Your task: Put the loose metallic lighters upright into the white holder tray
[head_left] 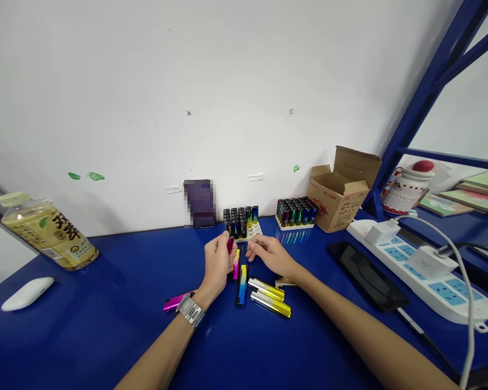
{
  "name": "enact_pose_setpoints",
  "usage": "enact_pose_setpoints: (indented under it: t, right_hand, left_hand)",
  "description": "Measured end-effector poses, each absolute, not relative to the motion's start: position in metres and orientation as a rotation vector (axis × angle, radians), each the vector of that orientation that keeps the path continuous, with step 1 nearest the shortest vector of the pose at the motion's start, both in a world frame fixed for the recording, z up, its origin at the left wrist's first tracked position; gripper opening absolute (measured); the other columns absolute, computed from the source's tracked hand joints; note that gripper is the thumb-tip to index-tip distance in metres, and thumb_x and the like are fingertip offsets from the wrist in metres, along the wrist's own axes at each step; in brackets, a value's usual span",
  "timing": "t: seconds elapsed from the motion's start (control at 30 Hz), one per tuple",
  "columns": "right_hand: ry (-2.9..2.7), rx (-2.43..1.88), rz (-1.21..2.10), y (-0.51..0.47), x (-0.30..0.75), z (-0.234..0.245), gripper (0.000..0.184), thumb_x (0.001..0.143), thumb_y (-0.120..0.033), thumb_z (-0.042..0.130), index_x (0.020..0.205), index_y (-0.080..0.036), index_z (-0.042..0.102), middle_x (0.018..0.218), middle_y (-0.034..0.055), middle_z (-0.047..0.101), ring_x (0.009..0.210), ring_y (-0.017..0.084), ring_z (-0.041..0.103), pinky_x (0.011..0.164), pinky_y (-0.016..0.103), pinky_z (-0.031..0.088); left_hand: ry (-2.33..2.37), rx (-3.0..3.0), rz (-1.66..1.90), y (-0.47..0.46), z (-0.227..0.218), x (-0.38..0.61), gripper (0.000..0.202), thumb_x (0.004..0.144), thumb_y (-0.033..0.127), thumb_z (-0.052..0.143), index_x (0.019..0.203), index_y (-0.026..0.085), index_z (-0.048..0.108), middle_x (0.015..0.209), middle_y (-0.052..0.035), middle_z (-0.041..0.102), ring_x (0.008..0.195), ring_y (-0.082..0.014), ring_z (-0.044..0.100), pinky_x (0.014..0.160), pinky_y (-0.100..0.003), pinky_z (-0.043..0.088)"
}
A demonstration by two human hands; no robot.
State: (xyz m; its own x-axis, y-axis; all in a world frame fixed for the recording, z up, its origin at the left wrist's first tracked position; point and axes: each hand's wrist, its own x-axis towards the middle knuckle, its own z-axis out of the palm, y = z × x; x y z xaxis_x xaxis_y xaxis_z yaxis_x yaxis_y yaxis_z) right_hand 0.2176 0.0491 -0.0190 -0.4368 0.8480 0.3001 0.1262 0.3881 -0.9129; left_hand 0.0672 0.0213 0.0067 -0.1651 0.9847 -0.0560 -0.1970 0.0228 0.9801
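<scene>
My left hand (pixel 218 260), with a metal watch (pixel 191 310) on its wrist, is closed around a dark magenta lighter (pixel 230 244) held upright. My right hand (pixel 271 254) hovers a little to the right, fingers loosely bent and apart from the thumb, with nothing visible in them. Below and between the hands lie loose shiny lighters: a pink-and-yellow one (pixel 236 264), a blue-and-yellow one (pixel 242 285), two silver-and-yellow ones (pixel 270 303) and a magenta one (pixel 175 301) by the left wrist. Another (pixel 284 282) is partly hidden under my right wrist. Just beyond stands a white tray (pixel 255 232) partly filled with upright lighters.
A second tray of lighters (pixel 296 212) and an open cardboard box (pixel 336 203) stand at the back right. Further right are a black phone (pixel 366 275) and a power strip (pixel 431 276) with cables. A drink bottle (pixel 51 233) and white mouse (pixel 27 294) are left.
</scene>
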Motion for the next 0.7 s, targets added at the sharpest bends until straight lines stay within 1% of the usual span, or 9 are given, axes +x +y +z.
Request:
enact_pose_setpoints:
  t: [0.07, 0.2, 0.27, 0.37, 0.47, 0.5, 0.57, 0.63, 0.7]
  right_hand:
    - [-1.824, -0.849, 1.108, 0.050, 0.218, -0.020, 0.030, 0.091, -0.043, 0.048, 0.078, -0.018, 0.057, 0.074, 0.0026, 0.065, 0.066, 0.015, 0.064, 0.068, 0.029, 0.049]
    - [-1.830, -0.858, 1.103, 0.049, 0.217, -0.019, 0.030, 0.090, -0.043, 0.048, 0.077, -0.018, 0.057, 0.074, 0.0026, 0.065, 0.067, 0.015, 0.064, 0.068, 0.029, 0.049]
    - [-1.831, -0.857, 1.109, 0.048, 0.217, -0.017, 0.031, 0.090, -0.044, 0.049, 0.077, -0.017, 0.056, 0.074, 0.0025, 0.064, 0.067, 0.015, 0.063, 0.067, 0.028, 0.048]
    - [-1.836, -0.846, 1.086, 0.044, 0.217, -0.013, 0.030, 0.090, -0.045, 0.049, 0.079, -0.018, 0.056, 0.071, 0.0011, 0.061, 0.062, 0.013, 0.060, 0.061, 0.026, 0.047]
    - [-1.846, -0.836, 0.952, 0.039, 0.217, -0.009, 0.029, 0.090, -0.045, 0.049, 0.080, -0.019, 0.055, 0.068, -0.0010, 0.055, 0.060, 0.011, 0.052, 0.057, 0.024, 0.043]
    - [-1.854, -0.830, 0.905, 0.038, 0.217, -0.008, 0.029, 0.090, -0.046, 0.049, 0.080, -0.019, 0.054, 0.067, -0.0015, 0.053, 0.060, 0.011, 0.050, 0.056, 0.024, 0.042]
    - [-1.872, -0.824, 0.856, 0.036, 0.216, -0.008, 0.028, 0.090, -0.046, 0.049, 0.082, -0.019, 0.054, 0.066, -0.0023, 0.051, 0.060, 0.011, 0.049, 0.056, 0.024, 0.040]
    - [-1.868, -0.832, 0.862, 0.037, 0.216, -0.009, 0.027, 0.092, -0.046, 0.045, 0.089, -0.020, 0.053, 0.063, -0.0031, 0.050, 0.058, 0.012, 0.049, 0.056, 0.025, 0.040]
    - [-1.852, -0.841, 0.869, 0.039, 0.217, -0.008, 0.028, 0.094, -0.046, 0.040, 0.092, -0.020, 0.052, 0.060, -0.0034, 0.051, 0.056, 0.012, 0.051, 0.057, 0.026, 0.040]
  left_hand:
    - [1.203, 0.936, 1.390, 0.021, 0.006, 0.066, 0.036, 0.078, 0.044, 0.048, 0.053, 0.020, 0.044, 0.032, 0.0089, 0.030, 0.028, -0.0044, 0.019, 0.029, -0.018, 0.014]
    - [1.211, 0.993, 1.368, 0.021, 0.006, 0.065, 0.032, 0.078, 0.034, 0.045, 0.049, 0.020, 0.041, 0.032, 0.0088, 0.027, 0.029, -0.0046, 0.018, 0.032, -0.019, 0.013]
    - [1.264, 1.035, 1.381, 0.020, 0.007, 0.066, 0.032, 0.080, 0.034, 0.044, 0.051, 0.020, 0.042, 0.033, 0.0085, 0.029, 0.030, -0.0056, 0.020, 0.033, -0.020, 0.015]
    - [1.415, 1.218, 1.368, 0.017, 0.008, 0.068, 0.041, 0.086, 0.045, 0.038, 0.055, 0.020, 0.047, 0.039, 0.0049, 0.040, 0.036, -0.0098, 0.035, 0.039, -0.023, 0.027]
    - [1.527, 1.591, 1.299, 0.013, 0.009, 0.070, 0.047, 0.089, 0.048, 0.035, 0.058, 0.019, 0.054, 0.056, -0.0015, 0.057, 0.057, -0.0163, 0.054, 0.055, -0.027, 0.039]
    - [1.522, 1.710, 1.275, 0.012, 0.008, 0.071, 0.045, 0.090, 0.046, 0.035, 0.064, 0.019, 0.059, 0.063, -0.0027, 0.060, 0.064, -0.0179, 0.057, 0.061, -0.028, 0.042]
    - [1.456, 1.877, 1.241, 0.009, 0.007, 0.072, 0.040, 0.091, 0.041, 0.034, 0.083, 0.018, 0.066, 0.074, -0.0043, 0.063, 0.075, -0.0195, 0.059, 0.070, -0.031, 0.044]
    - [1.385, 1.944, 1.235, 0.007, 0.006, 0.074, 0.038, 0.092, 0.038, 0.035, 0.103, 0.018, 0.065, 0.086, -0.0064, 0.066, 0.083, -0.0204, 0.061, 0.076, -0.032, 0.046]
    - [1.353, 1.942, 1.247, 0.008, 0.006, 0.072, 0.035, 0.090, 0.036, 0.040, 0.113, 0.019, 0.060, 0.097, -0.0083, 0.068, 0.091, -0.0211, 0.063, 0.080, -0.034, 0.047]
